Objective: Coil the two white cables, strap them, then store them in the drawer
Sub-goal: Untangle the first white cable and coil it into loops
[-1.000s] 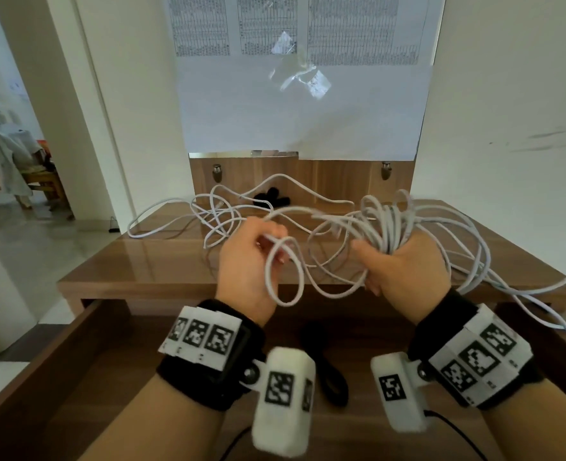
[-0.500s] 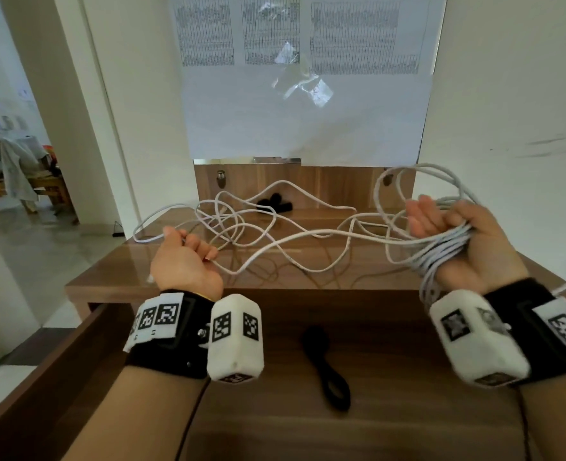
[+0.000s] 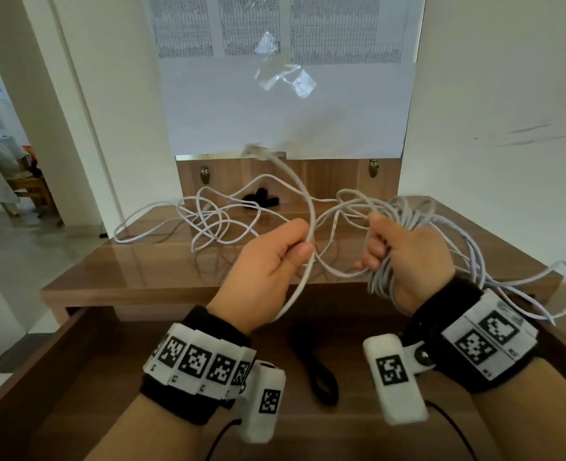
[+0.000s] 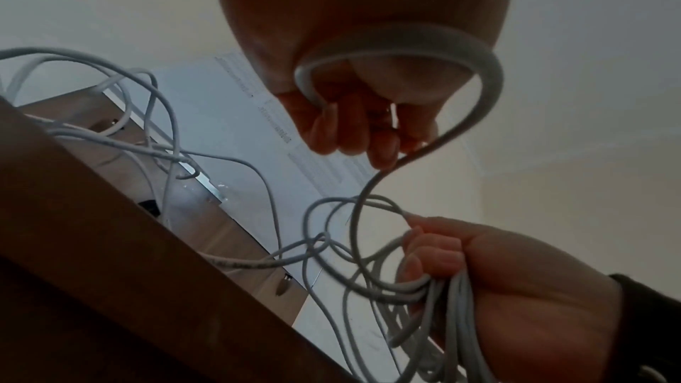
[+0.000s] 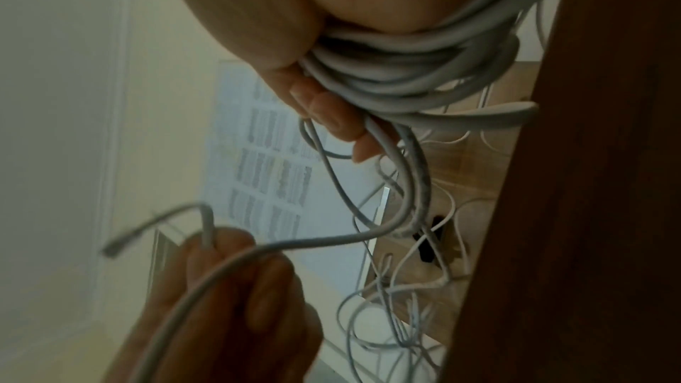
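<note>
My right hand [image 3: 376, 249] grips a bundle of loops of one white cable [image 3: 417, 217]; the same coil [image 5: 405, 77] lies across its palm in the right wrist view. Just left of it, my left hand [image 3: 303, 247] pinches the free tail of that cable [image 3: 309, 207], and the plug end [image 3: 258, 151] swings in the air above. The left wrist view shows the tail [image 4: 490, 74] looped under my left hand [image 4: 368, 133]. A second white cable [image 3: 208, 221] lies tangled on the desk top [image 3: 135, 261]. The open drawer [image 3: 75, 377] is below my wrists.
A black strap [image 3: 311, 364] lies in the drawer between my wrists. More black straps [image 3: 261, 199] sit at the back of the desk by the wall panel. Loops of the held cable hang over the desk's right edge [image 3: 540, 281]. A doorway opens on the left.
My hands were spread wide apart; now the left hand has come back in beside the right. The cable's tail has left the desk and its plug end flicks upward.
</note>
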A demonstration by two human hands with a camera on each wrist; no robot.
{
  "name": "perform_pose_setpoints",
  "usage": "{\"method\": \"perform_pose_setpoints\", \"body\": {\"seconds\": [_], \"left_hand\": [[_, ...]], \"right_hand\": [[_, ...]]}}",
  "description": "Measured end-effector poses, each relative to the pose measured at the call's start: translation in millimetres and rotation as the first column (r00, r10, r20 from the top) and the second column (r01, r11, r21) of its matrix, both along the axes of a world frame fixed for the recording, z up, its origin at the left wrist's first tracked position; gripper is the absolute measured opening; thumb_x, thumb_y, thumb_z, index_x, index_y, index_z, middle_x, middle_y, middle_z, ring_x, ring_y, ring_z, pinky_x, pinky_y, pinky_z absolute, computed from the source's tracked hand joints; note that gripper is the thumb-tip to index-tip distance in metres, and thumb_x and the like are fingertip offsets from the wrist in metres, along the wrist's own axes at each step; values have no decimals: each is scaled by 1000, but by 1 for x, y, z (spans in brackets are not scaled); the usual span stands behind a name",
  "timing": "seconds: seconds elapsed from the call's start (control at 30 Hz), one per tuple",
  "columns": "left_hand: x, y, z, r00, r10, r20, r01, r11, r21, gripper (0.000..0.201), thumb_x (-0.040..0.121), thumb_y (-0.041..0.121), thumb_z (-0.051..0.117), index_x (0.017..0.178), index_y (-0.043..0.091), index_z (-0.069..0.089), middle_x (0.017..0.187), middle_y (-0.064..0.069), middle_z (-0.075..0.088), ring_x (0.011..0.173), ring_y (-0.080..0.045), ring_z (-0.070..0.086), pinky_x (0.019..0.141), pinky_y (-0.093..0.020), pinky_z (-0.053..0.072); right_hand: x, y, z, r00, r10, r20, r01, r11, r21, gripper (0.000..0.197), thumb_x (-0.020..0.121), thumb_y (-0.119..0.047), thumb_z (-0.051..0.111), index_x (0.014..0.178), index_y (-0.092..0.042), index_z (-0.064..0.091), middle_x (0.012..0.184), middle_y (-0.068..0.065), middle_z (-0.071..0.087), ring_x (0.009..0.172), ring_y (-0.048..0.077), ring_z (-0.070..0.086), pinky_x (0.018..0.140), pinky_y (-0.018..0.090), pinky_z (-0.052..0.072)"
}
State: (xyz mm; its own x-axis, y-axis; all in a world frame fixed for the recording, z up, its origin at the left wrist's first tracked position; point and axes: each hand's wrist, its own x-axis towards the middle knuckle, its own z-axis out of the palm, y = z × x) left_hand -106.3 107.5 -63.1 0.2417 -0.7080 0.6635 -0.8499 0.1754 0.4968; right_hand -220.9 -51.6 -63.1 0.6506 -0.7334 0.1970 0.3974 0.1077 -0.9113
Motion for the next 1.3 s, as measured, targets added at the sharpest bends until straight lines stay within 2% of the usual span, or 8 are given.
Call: {"method": "perform_pose_setpoints", "body": {"seconds": [0.33, 0.47, 0.67, 0.9, 1.0, 1.13, 1.23, 1.3], "left_hand": [[-1, -7, -8, 992, -126, 30, 108, 932, 346, 21, 96, 26, 47, 78, 22, 56, 72, 8, 53, 72, -9, 52, 71, -33, 44], [-1, -6, -7, 997, -76, -29, 81, 927, 367, 21, 91, 32, 55, 96, 18, 69, 93, 4, 70, 92, -13, 66, 86, -44, 52], [10, 2, 0, 986, 107, -130, -69, 960, 273, 17, 77, 16, 77, 80, 26, 63, 66, 8, 61, 57, -2, 56, 62, -26, 51], [21, 5, -1, 934, 220, -280, -123, 937, 327, 34, 80, 6, 76, 103, 29, 70, 97, 7, 65, 85, -4, 64, 65, -12, 50], [26, 5, -2, 868, 302, -394, -154, 919, 364, 40, 81, 7, 75, 114, 28, 66, 104, 1, 63, 92, -12, 66, 78, -26, 58], [19, 2, -2, 704, 207, -680, 81, 927, 367, 38, 87, 11, 71, 123, 19, 59, 109, -7, 67, 93, -20, 71, 73, -36, 61], [9, -1, -5, 748, 154, -645, 201, 875, 441, 16, 95, 20, 62, 107, 10, 67, 84, -7, 71, 66, -17, 69, 60, -27, 56], [10, 1, -4, 817, 140, -559, 199, 842, 502, 33, 95, 36, 59, 82, 7, 70, 55, -2, 59, 46, -12, 53, 53, -21, 47]], "right_hand": [[4, 10, -7, 969, 244, -35, -246, 964, -99, 50, 86, -53, 50, 72, -5, 51, 55, 9, 39, 47, 20, 43, 54, 31, 45], [5, 18, -10, 956, 282, -85, -292, 944, -151, 41, 79, -39, 65, 73, 1, 56, 51, 9, 39, 45, 20, 42, 52, 29, 44], [3, 18, -2, 973, 230, -4, -230, 972, -55, 24, 81, -25, 64, 63, -12, 56, 45, 1, 35, 39, 16, 35, 51, 31, 42], [-4, 13, 7, 951, 293, 100, -303, 947, 106, 25, 80, -29, 62, 67, -12, 49, 49, 1, 34, 43, 15, 35, 60, 31, 40], [-7, 12, 12, 932, 310, 187, -340, 927, 159, 28, 82, -31, 58, 65, -12, 48, 49, 0, 34, 41, 12, 36, 51, 25, 43], [-10, 5, 15, 903, 366, 225, -404, 901, 159, 35, 88, -35, 54, 60, -14, 51, 55, 0, 42, 49, 13, 46, 56, 26, 49], [-11, 8, 15, 879, 417, 231, -462, 865, 195, 38, 87, -36, 53, 57, -13, 53, 70, 4, 59, 71, 20, 65, 68, 35, 58], [-12, 10, 17, 886, 406, 225, -449, 871, 197, 38, 87, -36, 51, 56, -13, 52, 61, 3, 59, 63, 19, 67, 69, 37, 59]]}}
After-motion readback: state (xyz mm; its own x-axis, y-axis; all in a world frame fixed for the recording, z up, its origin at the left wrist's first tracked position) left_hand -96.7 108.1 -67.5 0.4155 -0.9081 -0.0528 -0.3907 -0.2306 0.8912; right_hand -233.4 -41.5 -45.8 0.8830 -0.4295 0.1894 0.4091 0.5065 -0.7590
